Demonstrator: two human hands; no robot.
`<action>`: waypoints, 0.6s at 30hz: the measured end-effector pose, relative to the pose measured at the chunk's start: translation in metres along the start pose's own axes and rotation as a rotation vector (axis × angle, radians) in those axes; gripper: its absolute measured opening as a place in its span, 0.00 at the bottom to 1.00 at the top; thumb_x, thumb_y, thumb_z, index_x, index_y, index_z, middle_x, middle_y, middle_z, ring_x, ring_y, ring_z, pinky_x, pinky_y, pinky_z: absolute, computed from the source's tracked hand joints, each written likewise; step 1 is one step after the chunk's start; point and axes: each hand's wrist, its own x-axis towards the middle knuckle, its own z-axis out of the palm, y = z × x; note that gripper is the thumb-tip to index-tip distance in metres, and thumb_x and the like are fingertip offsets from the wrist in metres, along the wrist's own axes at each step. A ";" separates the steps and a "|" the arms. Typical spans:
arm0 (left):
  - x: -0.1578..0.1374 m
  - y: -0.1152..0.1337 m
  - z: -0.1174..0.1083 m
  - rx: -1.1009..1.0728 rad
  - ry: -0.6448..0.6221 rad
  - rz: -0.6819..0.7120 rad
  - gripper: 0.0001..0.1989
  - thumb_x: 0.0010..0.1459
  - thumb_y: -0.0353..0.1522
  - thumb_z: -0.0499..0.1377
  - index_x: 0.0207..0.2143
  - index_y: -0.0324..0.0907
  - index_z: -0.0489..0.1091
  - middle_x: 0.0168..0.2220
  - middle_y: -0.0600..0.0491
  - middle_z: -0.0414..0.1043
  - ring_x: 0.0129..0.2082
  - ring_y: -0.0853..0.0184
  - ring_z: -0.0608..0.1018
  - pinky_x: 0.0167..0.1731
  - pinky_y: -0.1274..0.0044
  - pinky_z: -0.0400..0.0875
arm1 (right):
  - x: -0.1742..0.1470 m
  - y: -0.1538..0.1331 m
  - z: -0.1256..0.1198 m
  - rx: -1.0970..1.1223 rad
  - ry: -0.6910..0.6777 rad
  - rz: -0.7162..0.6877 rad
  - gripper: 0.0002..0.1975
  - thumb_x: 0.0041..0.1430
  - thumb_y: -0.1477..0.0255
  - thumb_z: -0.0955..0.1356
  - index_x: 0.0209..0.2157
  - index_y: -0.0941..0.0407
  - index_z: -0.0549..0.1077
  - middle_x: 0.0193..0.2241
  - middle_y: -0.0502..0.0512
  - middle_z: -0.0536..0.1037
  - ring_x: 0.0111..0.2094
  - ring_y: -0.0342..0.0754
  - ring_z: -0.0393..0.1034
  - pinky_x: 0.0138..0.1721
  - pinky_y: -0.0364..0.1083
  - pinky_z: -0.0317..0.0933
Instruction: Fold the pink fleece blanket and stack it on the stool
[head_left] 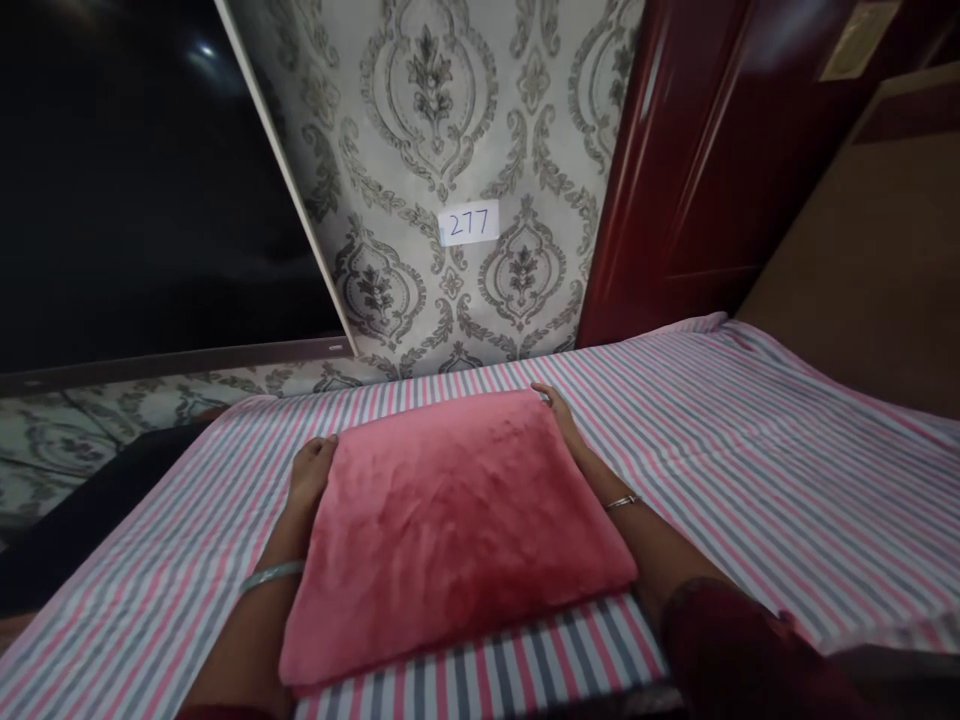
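A pink plush blanket (450,510), folded into a flat, roughly square pad, lies on a striped cloth (750,480). My left hand (312,468) grips its far left corner with the fingers curled at the edge. At the far right corner my right hand (556,412) holds the edge, its fingertips partly hidden by the fabric. Darker brushed patches mark the middle and near part of the plush. A pale bangle is on my left wrist and a thin metal one on my right.
Behind the striped surface rises a patterned wall (427,320) bearing a paper label (469,222) that reads 277. A large dark screen (150,200) stands at the left. To the right are a dark red wooden door or panel (675,180) and a brown board (862,250).
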 end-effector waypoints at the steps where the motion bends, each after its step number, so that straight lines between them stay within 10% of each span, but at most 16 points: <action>1: -0.002 0.001 -0.001 -0.028 -0.032 -0.024 0.13 0.49 0.41 0.56 0.19 0.42 0.63 0.17 0.58 0.62 0.24 0.68 0.66 0.27 0.76 0.61 | 0.000 -0.004 -0.001 -0.004 -0.026 0.019 0.35 0.45 0.67 0.69 0.58 0.56 0.66 0.23 0.46 0.72 0.25 0.46 0.68 0.29 0.44 0.64; 5: -0.020 0.004 -0.015 -0.155 -0.188 -0.094 0.21 0.45 0.51 0.58 0.24 0.42 0.66 0.19 0.57 0.65 0.24 0.66 0.69 0.25 0.75 0.64 | -0.014 -0.021 -0.011 -0.024 -0.118 0.074 0.38 0.44 0.69 0.72 0.59 0.55 0.65 0.23 0.46 0.75 0.25 0.46 0.71 0.31 0.44 0.66; 11: -0.081 -0.006 -0.050 -0.049 -0.305 0.009 0.24 0.39 0.54 0.64 0.24 0.42 0.68 0.19 0.58 0.66 0.24 0.66 0.71 0.22 0.78 0.65 | -0.071 -0.049 -0.038 -0.029 -0.338 -0.110 0.39 0.43 0.63 0.76 0.59 0.52 0.68 0.57 0.57 0.73 0.58 0.57 0.67 0.60 0.53 0.59; 18: -0.147 -0.025 -0.057 0.202 -0.162 0.091 0.24 0.42 0.55 0.59 0.29 0.44 0.71 0.26 0.53 0.75 0.31 0.58 0.76 0.30 0.74 0.68 | -0.137 -0.065 -0.055 0.058 -0.477 -0.048 0.33 0.44 0.61 0.77 0.54 0.53 0.73 0.53 0.58 0.76 0.56 0.60 0.68 0.56 0.56 0.64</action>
